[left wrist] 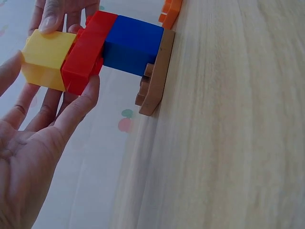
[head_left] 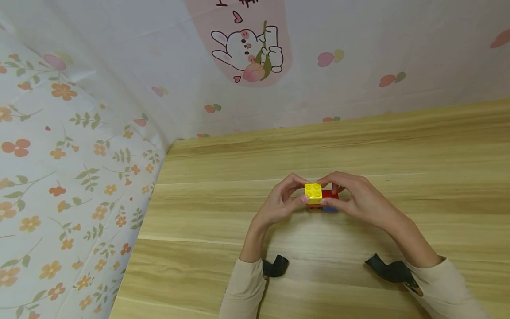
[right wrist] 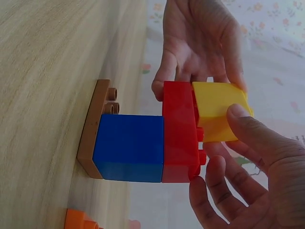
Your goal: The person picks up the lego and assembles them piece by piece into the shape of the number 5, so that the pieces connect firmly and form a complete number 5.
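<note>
A small stack of toy building bricks stands on the table between both hands. At its bottom is a flat brown brick (right wrist: 90, 133), with a blue brick (right wrist: 128, 148) on one end. Across the blue one lies a longer red brick (right wrist: 180, 133), its other end overhanging. A square yellow brick (head_left: 313, 192) sits at the red brick's left end, slightly askew, with a narrow gap showing in the right wrist view. My left hand (head_left: 276, 201) pinches the yellow brick, one finger touching the red brick. My right hand (head_left: 364, 199) pinches the yellow brick too, other fingers near the red brick's studs.
An orange brick (left wrist: 170, 13) lies on the wooden table (head_left: 191, 212) beside the stack, partly cut off in both wrist views. Dark straps (head_left: 275, 266) stick out at the sleeves. Printed cloth (head_left: 159, 53) hangs behind the table and on its left.
</note>
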`<action>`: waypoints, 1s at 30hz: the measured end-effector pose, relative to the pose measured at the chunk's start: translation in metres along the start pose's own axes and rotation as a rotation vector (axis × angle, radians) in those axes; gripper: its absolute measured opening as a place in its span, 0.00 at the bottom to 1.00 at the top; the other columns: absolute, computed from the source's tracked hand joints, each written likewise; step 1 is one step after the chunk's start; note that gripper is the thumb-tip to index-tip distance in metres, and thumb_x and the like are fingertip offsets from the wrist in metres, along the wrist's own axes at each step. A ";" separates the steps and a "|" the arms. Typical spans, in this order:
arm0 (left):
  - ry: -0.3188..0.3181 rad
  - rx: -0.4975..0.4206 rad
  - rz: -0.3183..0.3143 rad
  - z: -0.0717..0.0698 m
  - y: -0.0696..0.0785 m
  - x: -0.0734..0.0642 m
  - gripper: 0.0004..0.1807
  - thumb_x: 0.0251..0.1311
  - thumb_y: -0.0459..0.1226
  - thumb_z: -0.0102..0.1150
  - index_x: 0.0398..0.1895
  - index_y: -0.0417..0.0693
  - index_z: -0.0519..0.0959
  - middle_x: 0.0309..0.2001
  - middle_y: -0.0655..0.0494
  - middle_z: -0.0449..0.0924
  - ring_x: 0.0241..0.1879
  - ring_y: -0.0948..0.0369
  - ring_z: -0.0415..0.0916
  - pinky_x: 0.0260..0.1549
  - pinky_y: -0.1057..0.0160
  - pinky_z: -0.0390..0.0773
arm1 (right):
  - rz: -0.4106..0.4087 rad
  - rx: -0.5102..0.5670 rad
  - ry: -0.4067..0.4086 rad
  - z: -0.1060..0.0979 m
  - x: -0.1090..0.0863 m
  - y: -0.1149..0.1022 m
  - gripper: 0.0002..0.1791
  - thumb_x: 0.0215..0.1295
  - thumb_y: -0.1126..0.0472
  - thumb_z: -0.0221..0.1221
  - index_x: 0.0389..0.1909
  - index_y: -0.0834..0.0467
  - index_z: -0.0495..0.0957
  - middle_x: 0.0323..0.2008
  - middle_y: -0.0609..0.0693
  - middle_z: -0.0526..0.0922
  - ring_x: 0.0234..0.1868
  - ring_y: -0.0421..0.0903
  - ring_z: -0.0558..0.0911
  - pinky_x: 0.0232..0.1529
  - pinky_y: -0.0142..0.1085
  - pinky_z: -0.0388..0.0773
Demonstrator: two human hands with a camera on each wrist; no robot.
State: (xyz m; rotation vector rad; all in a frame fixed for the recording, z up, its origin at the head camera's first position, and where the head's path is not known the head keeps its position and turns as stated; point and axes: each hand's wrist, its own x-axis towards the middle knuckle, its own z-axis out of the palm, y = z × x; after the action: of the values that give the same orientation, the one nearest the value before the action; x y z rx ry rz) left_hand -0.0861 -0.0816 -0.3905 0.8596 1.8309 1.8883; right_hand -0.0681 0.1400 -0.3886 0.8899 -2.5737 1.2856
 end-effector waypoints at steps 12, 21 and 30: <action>0.035 -0.005 -0.039 0.001 0.002 0.000 0.13 0.59 0.19 0.49 0.48 0.25 0.67 0.48 0.40 0.70 0.51 0.51 0.68 0.42 0.58 0.78 | 0.006 -0.002 -0.003 0.000 0.001 0.000 0.21 0.44 0.70 0.71 0.42 0.57 0.78 0.27 0.39 0.74 0.26 0.41 0.73 0.27 0.37 0.74; 0.033 -0.017 -0.054 0.002 0.004 -0.001 0.13 0.59 0.19 0.49 0.48 0.25 0.66 0.48 0.41 0.69 0.52 0.45 0.66 0.43 0.46 0.76 | 0.004 0.007 -0.014 0.000 0.002 0.001 0.21 0.43 0.70 0.71 0.41 0.57 0.78 0.26 0.41 0.75 0.26 0.43 0.73 0.25 0.36 0.73; 0.021 -0.006 -0.060 0.003 0.006 0.001 0.13 0.60 0.20 0.49 0.48 0.25 0.66 0.48 0.37 0.69 0.49 0.61 0.69 0.43 0.41 0.74 | 0.002 0.010 -0.010 0.000 0.001 0.000 0.21 0.43 0.70 0.71 0.41 0.57 0.78 0.24 0.39 0.72 0.23 0.42 0.71 0.20 0.33 0.69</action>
State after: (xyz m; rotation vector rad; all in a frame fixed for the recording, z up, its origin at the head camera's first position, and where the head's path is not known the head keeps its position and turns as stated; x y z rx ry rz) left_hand -0.0840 -0.0795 -0.3844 0.7774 1.8411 1.8720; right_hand -0.0689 0.1399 -0.3885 0.8977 -2.5785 1.2993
